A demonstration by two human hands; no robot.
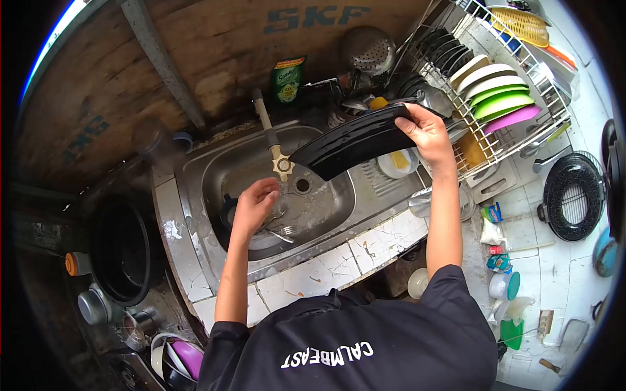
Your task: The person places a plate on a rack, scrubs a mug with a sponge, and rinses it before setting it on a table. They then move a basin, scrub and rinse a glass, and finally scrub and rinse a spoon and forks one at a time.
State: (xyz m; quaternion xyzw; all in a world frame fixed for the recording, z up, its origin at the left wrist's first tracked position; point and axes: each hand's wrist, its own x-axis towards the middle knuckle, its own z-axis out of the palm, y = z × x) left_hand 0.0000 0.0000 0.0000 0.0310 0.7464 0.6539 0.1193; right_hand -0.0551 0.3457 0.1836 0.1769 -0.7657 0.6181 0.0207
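Observation:
A wet black rectangular plate [355,143] is tilted over the right side of the steel sink [326,215]. My right hand [424,133] grips its far right end, thumb on the near face and fingers behind. Over the basin, my left hand [259,202] is loosely bent with nothing visible in it. It is close below the faucet's star-shaped handle [282,165] and apart from the plate. Beneath the left hand, a fork [280,236] and some dishes lie in the basin, partly hidden by my wrist.
A white dish rack [482,153] holding several plates stands at the right. A dish soap pouch [287,81] leans on the back wall. On the drainboard is a tub with a yellow sponge [399,159]. A large black basin [120,251] sits at the left.

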